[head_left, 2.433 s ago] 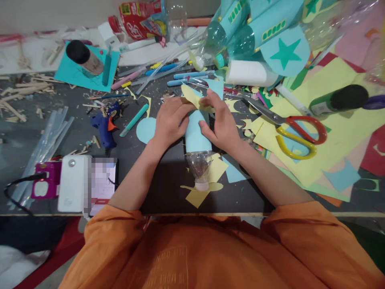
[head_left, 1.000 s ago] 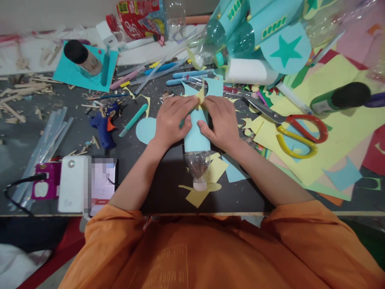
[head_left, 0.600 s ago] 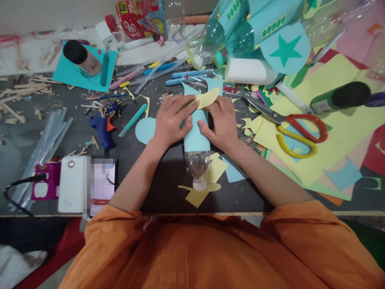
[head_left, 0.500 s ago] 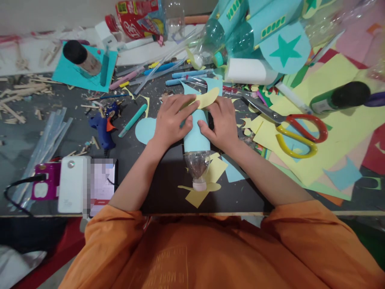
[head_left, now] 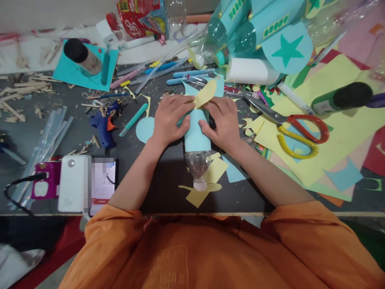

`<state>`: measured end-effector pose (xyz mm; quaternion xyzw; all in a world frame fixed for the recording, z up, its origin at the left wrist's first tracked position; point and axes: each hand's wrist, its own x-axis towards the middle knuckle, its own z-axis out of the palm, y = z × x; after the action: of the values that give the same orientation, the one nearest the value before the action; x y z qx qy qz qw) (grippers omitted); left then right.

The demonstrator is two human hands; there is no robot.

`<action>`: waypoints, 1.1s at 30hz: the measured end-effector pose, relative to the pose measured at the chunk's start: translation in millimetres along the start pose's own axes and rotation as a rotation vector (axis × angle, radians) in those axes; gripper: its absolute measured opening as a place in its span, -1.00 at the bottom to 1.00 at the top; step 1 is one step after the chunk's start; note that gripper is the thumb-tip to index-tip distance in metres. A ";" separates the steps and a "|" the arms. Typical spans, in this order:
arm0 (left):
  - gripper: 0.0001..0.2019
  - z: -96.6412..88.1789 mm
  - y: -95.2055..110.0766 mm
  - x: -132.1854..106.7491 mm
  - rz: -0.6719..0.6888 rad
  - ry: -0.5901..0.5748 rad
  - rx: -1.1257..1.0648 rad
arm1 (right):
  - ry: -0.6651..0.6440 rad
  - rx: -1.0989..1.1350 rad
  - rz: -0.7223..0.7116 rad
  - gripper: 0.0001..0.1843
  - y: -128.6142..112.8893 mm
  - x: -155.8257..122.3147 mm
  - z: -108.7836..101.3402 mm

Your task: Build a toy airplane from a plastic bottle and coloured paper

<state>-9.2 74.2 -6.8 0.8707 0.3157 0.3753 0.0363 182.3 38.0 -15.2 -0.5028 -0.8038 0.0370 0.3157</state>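
A plastic bottle (head_left: pixel 199 165) lies on the dark table with its pinkish-white cap towards me. Light blue paper (head_left: pixel 197 132) wraps its body. My left hand (head_left: pixel 172 120) holds the bottle from the left, fingers curled over its far end. From the other side my right hand (head_left: pixel 221 122) grips it, thumb resting on the blue paper. A yellow paper piece (head_left: pixel 207 93) stands up at the far end, its base at the fingertips of both hands. How it joins the bottle is hidden by my fingers.
A blue glue gun (head_left: pixel 104 128) and a teal marker (head_left: pixel 134 119) lie left. Scissors (head_left: pixel 296 132) with red and yellow handles rest on yellow paper (head_left: pixel 327 148) at right. Paper-covered bottles (head_left: pixel 255 34) are behind. A phone (head_left: pixel 104 184) and white power bank (head_left: pixel 73 182) sit front left.
The yellow paper piece has tilted more upright, and the left fingers have drawn back slightly to its base. The bottle stays in place between both hands.
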 end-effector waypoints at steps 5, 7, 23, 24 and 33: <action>-0.61 0.3 1.1 -0.4 -0.068 -0.072 0.014 | -0.014 0.006 0.009 -0.45 -0.3 0.8 0.2; -0.59 0.3 1.0 -0.6 -0.072 -0.082 0.011 | -0.017 0.004 0.003 -0.45 -0.5 1.2 -0.4; -0.63 -1.2 4.3 1.2 -0.153 0.024 -0.049 | -0.064 0.030 -0.008 -0.36 -1.3 2.4 -1.4; -0.64 -1.4 4.0 1.1 -0.149 0.028 -0.048 | -0.067 0.040 -0.010 -0.36 -0.8 2.6 -1.0; -0.76 4.5 -5.3 -0.5 -0.014 0.129 0.081 | -0.084 0.074 -0.056 -0.35 1.9 6.1 -1.5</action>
<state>-9.2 78.9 -11.9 0.8432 0.3385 0.4173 -0.0164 182.8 43.6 -11.9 -0.4663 -0.8281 0.0789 0.3010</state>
